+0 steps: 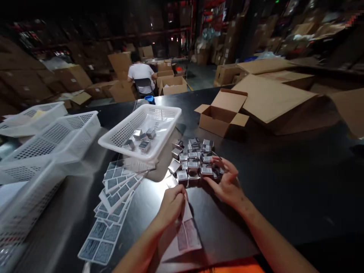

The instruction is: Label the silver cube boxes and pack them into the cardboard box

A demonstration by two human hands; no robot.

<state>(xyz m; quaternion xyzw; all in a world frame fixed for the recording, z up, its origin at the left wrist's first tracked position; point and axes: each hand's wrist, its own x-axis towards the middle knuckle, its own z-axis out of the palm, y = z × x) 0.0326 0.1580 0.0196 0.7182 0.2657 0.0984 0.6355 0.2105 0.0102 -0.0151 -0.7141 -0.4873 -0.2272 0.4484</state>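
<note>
My left hand (pixel 173 204) is closed on the top end of a label sheet (pixel 189 235); a few large labels show on its lower part. Just ahead, a cluster of small silver boxes (pixel 193 163) with barcode labels covers the table. At the cluster's right edge my right hand (pixel 229 184) has its thumb and fingers around a small silver box (pixel 206 170), the thumb at its near side. Fanned-out label sheets (pixel 104 237) with dark grey printed labels lie to the left of my left hand.
A white plastic basket (pixel 167 146) beyond the sheets holds several silver boxes and clear plastic. More white baskets (pixel 76 151) stand at left. An open carton (pixel 213 120) and large cardboard (pixel 275 98) sit at the back right. A person (pixel 141 72) sits farther off among cartons.
</note>
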